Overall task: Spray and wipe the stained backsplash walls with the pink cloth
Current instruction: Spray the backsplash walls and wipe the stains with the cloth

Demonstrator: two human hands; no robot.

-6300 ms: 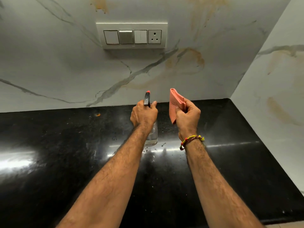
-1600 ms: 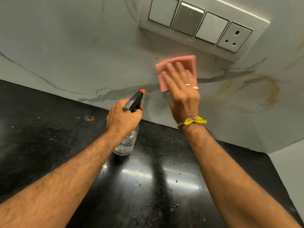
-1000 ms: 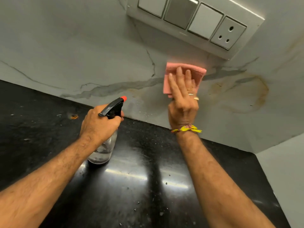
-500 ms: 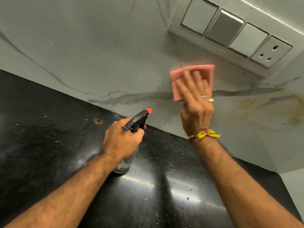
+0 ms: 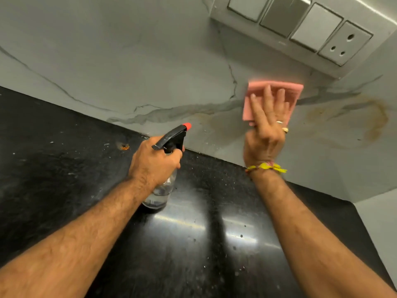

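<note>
My right hand [image 5: 265, 130] presses the folded pink cloth [image 5: 257, 91] flat against the white marble backsplash [image 5: 129, 61], just below the switch panel. Its fingers are spread over the cloth. My left hand [image 5: 154, 164] grips the clear spray bottle [image 5: 160, 194] by its black trigger head with a red nozzle [image 5: 187, 125]. The bottle stands on the black countertop [image 5: 193, 244]. Brown ring-shaped stains [image 5: 378, 121] mark the wall to the right of the cloth, and fainter ones [image 5: 214, 121] lie below it.
A switch panel with a socket [image 5: 300, 29] sticks out of the wall above the cloth. A side wall [image 5: 380, 222] meets the backsplash at the right corner. A small orange speck [image 5: 124, 146] sits on the counter near the wall.
The pink cloth and my right hand have shifted slightly across the wall under the switch panel in a wiping stroke. My left hand keeps the bottle on the counter.
</note>
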